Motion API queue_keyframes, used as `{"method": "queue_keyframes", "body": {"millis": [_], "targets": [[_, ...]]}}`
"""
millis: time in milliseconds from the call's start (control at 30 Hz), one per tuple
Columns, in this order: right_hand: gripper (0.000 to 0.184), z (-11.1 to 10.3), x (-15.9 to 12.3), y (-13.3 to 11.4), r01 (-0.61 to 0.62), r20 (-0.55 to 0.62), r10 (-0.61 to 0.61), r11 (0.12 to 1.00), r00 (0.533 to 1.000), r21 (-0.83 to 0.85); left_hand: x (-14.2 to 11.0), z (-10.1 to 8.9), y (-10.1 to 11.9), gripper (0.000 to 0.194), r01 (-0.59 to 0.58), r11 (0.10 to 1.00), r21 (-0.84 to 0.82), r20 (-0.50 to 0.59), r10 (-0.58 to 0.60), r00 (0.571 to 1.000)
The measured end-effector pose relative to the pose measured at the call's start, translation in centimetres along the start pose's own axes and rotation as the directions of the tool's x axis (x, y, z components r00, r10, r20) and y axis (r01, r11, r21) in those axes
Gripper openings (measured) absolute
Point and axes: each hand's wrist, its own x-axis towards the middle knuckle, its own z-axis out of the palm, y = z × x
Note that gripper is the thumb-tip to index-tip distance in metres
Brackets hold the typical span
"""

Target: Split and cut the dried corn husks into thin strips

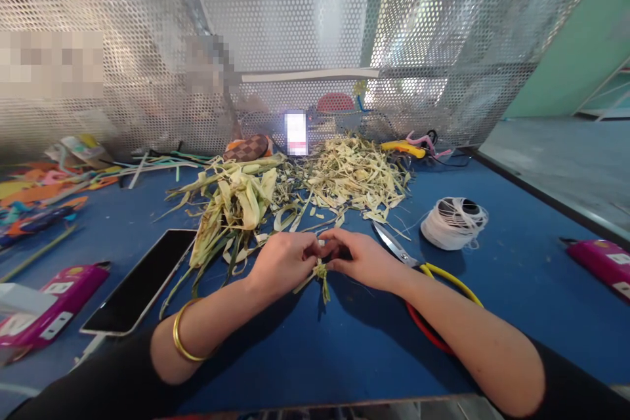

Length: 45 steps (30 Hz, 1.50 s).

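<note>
Between my two hands is a small knotted bundle of pale green corn husk strips (321, 271), its loose ends hanging down over the table. My left hand (285, 262) pinches the bundle from the left with curled fingers. From the right, my right hand (361, 257) closes thumb and forefinger on its top; a small pale bit shows between the fingertips. Scissors (394, 244) with yellow and red handles lie partly under my right forearm. Behind my hands rest whole corn husks (246, 197) and a heap of shredded husk (357, 174).
A spool of white thread (453, 223) stands at the right. A phone (142, 282) on a cable and a magenta object (54, 305) lie at the left, another magenta object (600, 262) at the far right. A perforated metal screen (295, 20) rises behind the blue table (275, 367).
</note>
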Motion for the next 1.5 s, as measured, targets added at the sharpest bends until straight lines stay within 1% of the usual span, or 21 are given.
{"method": "queue_keyframes", "body": {"millis": [100,200,300,367,433,533,633,733,967,1233,1367,1500], "targets": [[0.047,0.1,-0.1,-0.1,0.003,0.002,-0.003,1.0,1.0,-0.02,-0.2,0.3,-0.2,0.015,-0.071,0.992,0.102,-0.029,0.074,0.997],[0.041,0.1,-0.1,-0.4,0.018,-0.007,-0.018,0.999,1.0,-0.034,-0.2,1.0,-0.7,0.021,-0.124,0.98,0.154,-0.063,0.135,0.989],[0.035,0.1,0.1,-0.4,0.024,-0.03,-0.023,0.999,0.999,0.022,-0.2,1.5,-1.2,0.027,-0.164,0.961,0.223,-0.035,0.176,0.984],[0.032,0.1,0.4,-0.3,0.018,-0.048,-0.014,0.997,0.999,0.07,-0.1,1.6,-1.4,0.029,-0.209,0.944,0.254,-0.048,0.228,0.972],[0.028,0.2,0.6,-0.2,0.014,-0.065,-0.008,0.995,0.998,0.102,-0.1,1.5,-1.4,0.029,-0.26,0.921,0.29,-0.091,0.297,0.951],[0.019,0.3,0.8,0.0,0.007,-0.117,0.009,0.991,0.993,0.13,-0.1,1.5,-1.4,0.027,-0.311,0.878,0.365,-0.193,0.398,0.897],[0.01,0.3,0.8,0.1,-0.007,-0.192,0.025,0.995,0.981,0.095,-0.1,1.7,-1.4,0.022,-0.323,0.862,0.39,-0.287,0.448,0.847],[0.005,0.2,0.7,0.2,-0.005,-0.224,0.015,0.999,0.975,0.044,-0.1,1.8,-1.3,0.017,-0.34,0.871,0.354,-0.312,0.453,0.835],[0.006,0.1,0.7,0.1,-0.017,-0.241,0.02,1.0,0.97,0.011,-0.1,1.5,-1.3,0.017,-0.327,0.906,0.268,-0.32,0.404,0.857],[0.008,0.0,0.6,-0.5,-0.103,-0.239,0.123,0.99,0.963,0.097,0.0,1.3,-1.2,0.013,-0.281,0.94,0.193,-0.319,0.331,0.888],[0.009,0.0,0.5,-0.4,-0.104,-0.227,0.139,0.982,0.964,0.159,0.0,1.3,-1.3,0.013,-0.264,0.949,0.171,-0.322,0.307,0.896],[0.009,0.0,0.5,-0.5,-0.082,-0.209,0.119,0.98,0.971,0.181,0.0,1.3,-1.3,0.014,-0.258,0.95,0.178,-0.34,0.305,0.89]]}}
